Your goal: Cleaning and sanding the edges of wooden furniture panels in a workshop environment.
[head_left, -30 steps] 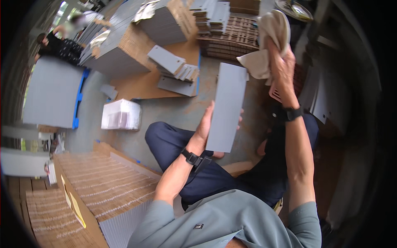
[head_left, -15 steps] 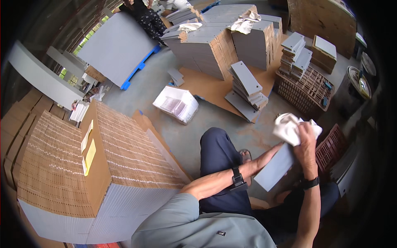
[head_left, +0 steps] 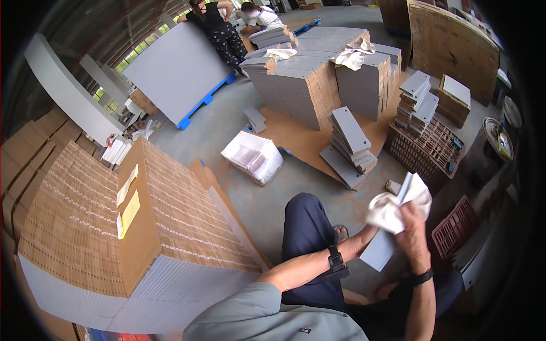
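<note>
A seated worker wipes a grey flat board (head_left: 380,250) with a white cloth (head_left: 392,209) in a cardboard workshop. The right hand (head_left: 412,230) is closed around the cloth and presses it against the board's upper end; the left hand (head_left: 364,238) supports the board from beneath, its fingers largely hidden, so how tightly they close cannot be told. The board hangs tilted above the worker's lap, over the concrete floor (head_left: 256,210).

Judging by the surroundings, the job looks to be somewhere in the middle: a small stack of similar grey boards (head_left: 350,142) lies just ahead on a brown sheet, more sit piled on a brown crate (head_left: 426,142), and a tall block of stacked corrugated sheets (head_left: 142,227) stands at the worker's left. Which piles are wiped and which wait cannot be told. Two other people (head_left: 227,23) work beside a large grey panel (head_left: 176,71) at the far end.
</note>
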Available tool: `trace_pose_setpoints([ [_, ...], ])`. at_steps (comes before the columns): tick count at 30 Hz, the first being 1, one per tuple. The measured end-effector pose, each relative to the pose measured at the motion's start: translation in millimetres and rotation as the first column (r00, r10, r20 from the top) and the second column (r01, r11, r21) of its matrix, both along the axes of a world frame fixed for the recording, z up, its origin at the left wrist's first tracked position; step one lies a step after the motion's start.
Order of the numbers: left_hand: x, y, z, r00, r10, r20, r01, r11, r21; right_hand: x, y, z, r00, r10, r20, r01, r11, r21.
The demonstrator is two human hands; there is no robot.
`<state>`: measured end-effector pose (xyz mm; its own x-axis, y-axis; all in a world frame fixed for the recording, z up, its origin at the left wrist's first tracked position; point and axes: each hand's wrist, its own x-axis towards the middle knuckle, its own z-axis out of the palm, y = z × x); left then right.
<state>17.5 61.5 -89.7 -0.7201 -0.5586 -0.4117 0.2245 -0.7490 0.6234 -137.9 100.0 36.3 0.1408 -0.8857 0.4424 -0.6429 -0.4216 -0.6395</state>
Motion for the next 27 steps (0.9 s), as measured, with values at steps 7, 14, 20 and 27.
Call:
trace_pose_setpoints([
  [7, 10.5, -38.8, 32.7, 0.876, 0.340, -0.342, -0.326, 0.940, 0.100, -8.9, 37.9, 34.6, 0.736, 0.541, 0.406, -0.656, 0.718, 0.233],
  [14, 1.2, -43.1, 17.8, 0.885, 0.189, -0.424, -0.213, 0.977, -0.007, -103.6, 45.2, -47.8, 0.917, 0.176, 0.358, -0.105, 0.972, -0.208],
  [20, -8.4, -17.4, 100.0, 0.977, 0.131, -0.166, -0.153, 0.980, -0.126, -83.3, 14.0, 28.8, 0.904, -0.272, 0.329, 0.239, 0.961, 0.137],
  [27, -33.6, -7.3, 68.5, 0.996, 0.050, -0.068, -0.057, 0.993, -0.106, -39.7, 6.4, 28.0, 0.885, -0.437, 0.158, 0.457, 0.881, -0.124],
])
